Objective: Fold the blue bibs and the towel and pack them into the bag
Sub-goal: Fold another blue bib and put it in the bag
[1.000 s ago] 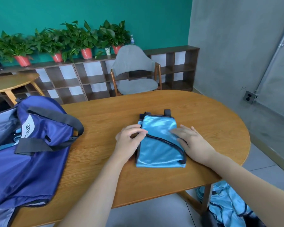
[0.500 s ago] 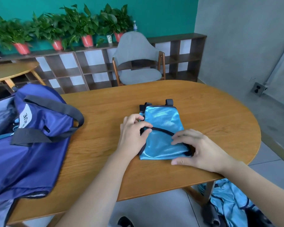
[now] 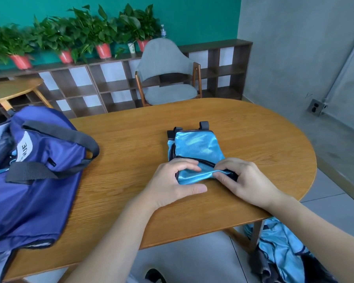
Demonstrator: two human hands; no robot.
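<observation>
CHANGE: both hands moved to bib (image 3: 196,149) near edge, lifting it | left hand (image 3: 172,183), right hand (image 3: 243,180) pinch bib | bib right of bag (image 3: 35,180) on bench (image 3: 131,139) | next fold starting

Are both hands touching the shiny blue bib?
Touching. The head view shows the left hand and right hand pinching the blue bib's near edge.
</observation>
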